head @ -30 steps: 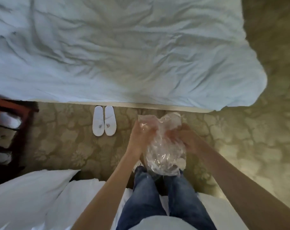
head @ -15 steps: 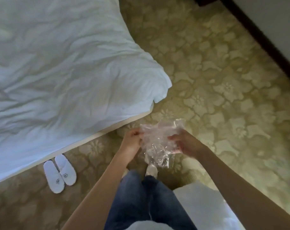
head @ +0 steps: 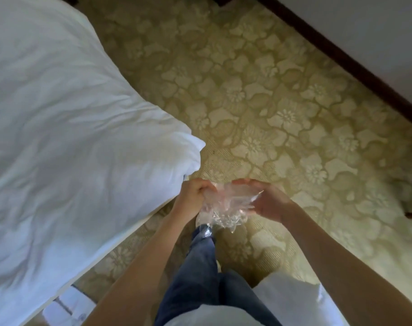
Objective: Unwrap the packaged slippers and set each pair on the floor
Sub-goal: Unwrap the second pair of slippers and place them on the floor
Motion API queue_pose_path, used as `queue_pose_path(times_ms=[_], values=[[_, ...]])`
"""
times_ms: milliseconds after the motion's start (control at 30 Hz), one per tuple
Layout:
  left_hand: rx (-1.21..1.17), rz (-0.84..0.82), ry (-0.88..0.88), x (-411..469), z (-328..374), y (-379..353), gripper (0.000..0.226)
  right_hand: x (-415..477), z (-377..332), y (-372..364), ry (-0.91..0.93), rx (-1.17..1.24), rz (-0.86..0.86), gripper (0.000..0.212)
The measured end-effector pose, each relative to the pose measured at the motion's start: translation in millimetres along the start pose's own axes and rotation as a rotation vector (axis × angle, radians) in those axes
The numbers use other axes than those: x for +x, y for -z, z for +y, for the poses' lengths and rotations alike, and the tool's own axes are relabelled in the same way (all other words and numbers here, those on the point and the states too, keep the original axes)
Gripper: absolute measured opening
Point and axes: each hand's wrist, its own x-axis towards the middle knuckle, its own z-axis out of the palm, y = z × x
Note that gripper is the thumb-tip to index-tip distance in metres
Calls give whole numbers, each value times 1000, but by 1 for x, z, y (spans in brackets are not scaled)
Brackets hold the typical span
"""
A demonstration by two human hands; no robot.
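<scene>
Plastic wrapping (head: 224,208), clear and crumpled, is bunched between both hands above the flowered carpet (head: 282,118), near the corner of the white bed (head: 82,137). Left hand (head: 195,196) grips it with curled fingers; right hand (head: 268,201) cups it, fingers bent round it.

Crinkled, glossy clear plastic wrapper (head: 226,203); matt white cloth duvet (head: 70,137); woven floral carpet (head: 282,102); dark denim trousers (head: 200,274).

bedroom, white duvet bed (head: 70,137), floral carpet (head: 271,102)
</scene>
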Motion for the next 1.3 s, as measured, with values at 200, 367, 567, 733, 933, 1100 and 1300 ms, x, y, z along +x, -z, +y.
queue_pose_path(times_ms=[200, 367, 567, 733, 933, 1100, 1300], values=[[-302, -118, 225, 83, 34, 15, 35, 36, -70, -2, -84, -258, 181, 65], [-522, -173, 499, 137, 52, 8, 28, 61, -113, 9, 107, -385, 443, 46], [-553, -261, 599, 197, 75, -20, 53, 84, -170, 51, 256, -468, 516, 27], [-529, -175, 490, 255, 103, -49, 36, 102, -222, 100, 266, -335, 501, 35], [-415, 43, 476, 318, 121, -68, 35, 118, -286, 142, -83, -122, 140, 27], [-298, 152, 514, 361, 98, -75, 9, 167, -306, 139, 59, -137, 209, 26], [-477, 269, 762, 410, 6, -69, 13, 275, -295, 162, -31, -238, 437, 27]])
